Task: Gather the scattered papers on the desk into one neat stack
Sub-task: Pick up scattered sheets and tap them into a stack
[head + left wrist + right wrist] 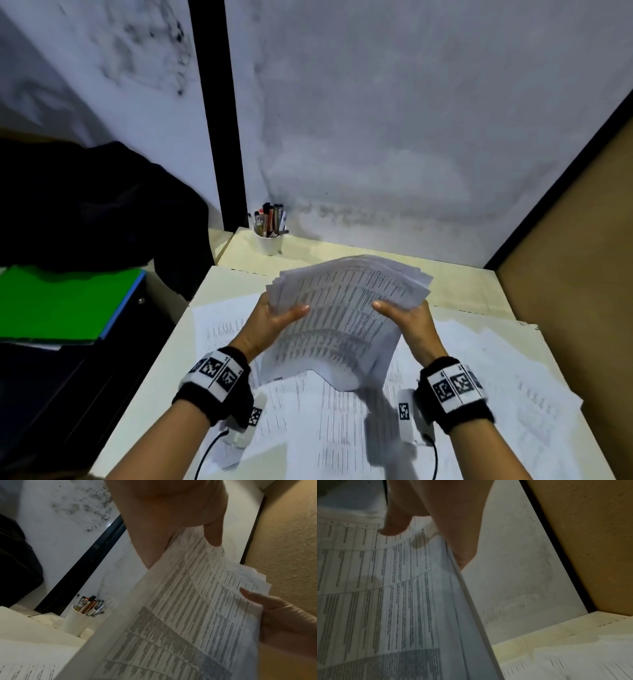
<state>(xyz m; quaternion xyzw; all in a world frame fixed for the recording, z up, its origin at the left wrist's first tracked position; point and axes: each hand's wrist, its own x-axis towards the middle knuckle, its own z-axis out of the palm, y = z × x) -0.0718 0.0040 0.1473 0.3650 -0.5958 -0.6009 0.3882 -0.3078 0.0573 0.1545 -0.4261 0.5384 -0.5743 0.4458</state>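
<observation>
Head view: both hands hold a sheaf [346, 315] of printed papers above the desk [239, 274]. The left hand [274, 320] grips its left edge, the right hand [407, 318] its right edge, thumbs on top. More sheets [479, 377] lie scattered beneath. A cup [270, 241] of pens stands by the wall.

Left wrist view: the left thumb presses the sheaf's top page; the right hand grips the far edge.

Right wrist view: the right thumb pinches the sheaf's edge.

White papers [342, 308] w/ grey printed table rows, green folder [61, 305], white cup [269, 242], black-white checker wristbands [219, 373].
</observation>
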